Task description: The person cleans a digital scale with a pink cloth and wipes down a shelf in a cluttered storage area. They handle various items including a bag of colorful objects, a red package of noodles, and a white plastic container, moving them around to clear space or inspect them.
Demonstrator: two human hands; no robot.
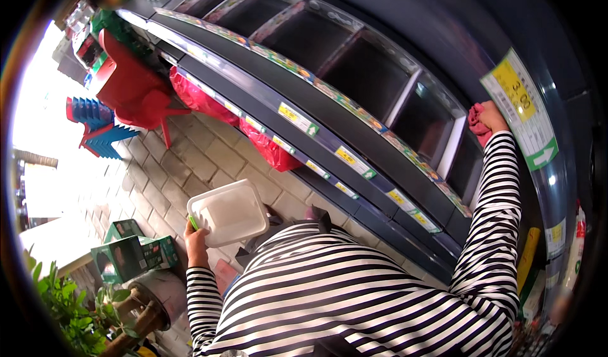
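Note:
At the lower left, my left hand [196, 238] grips the rim of a white rectangular plastic container [231, 213], held tilted above the paving. A bright green piece shows at its edge beside my fingers. On the far right, my right hand [493, 116] is closed on a crumpled red-pink cloth [479, 123], at the end of a shelf with dividers [425, 167]. Dark, glossy compartments line that shelf, parted by clear and white dividers, and a patterned strip runs along its front. A large price tag [521, 108] on the shelf edge above is close to my right wrist.
Lower shelf edges carry several price tags [298, 118]. Red plastic bags [270, 148] hang out from the bottom shelf. A red plastic chair [128, 89], stacked blue and red stools [97, 129], green boxes [128, 255] and a potted plant [159, 295] stand on the left.

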